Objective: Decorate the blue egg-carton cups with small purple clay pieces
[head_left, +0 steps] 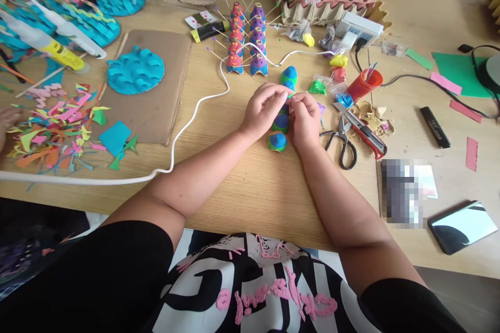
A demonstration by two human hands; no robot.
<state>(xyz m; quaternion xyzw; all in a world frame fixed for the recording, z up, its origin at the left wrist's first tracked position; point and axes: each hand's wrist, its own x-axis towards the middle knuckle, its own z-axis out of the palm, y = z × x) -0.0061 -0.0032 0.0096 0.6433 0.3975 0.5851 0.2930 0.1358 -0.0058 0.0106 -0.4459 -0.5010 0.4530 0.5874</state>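
A strip of egg-carton cups (277,140), painted blue and green with orange edges, stands on the table before me. Over its middle my left hand (262,109) and my right hand (307,118) meet, fingertips pinched close together. Whatever lies between the fingers is too small to make out, and the hands hide part of the strip. Behind it are a red egg-carton strip (235,41) and a purple one (258,44), both bristling with thin sticks tipped with small balls. A green lump of clay (317,87) in plastic sits right of the strip.
Scissors (342,140), a red utility knife (365,132) and an orange cup (364,83) lie close to my right hand. A white cord (195,109) crosses the table on the left. Paper scraps (62,130), cardboard (156,88) and another person's hand (5,122) are farther left.
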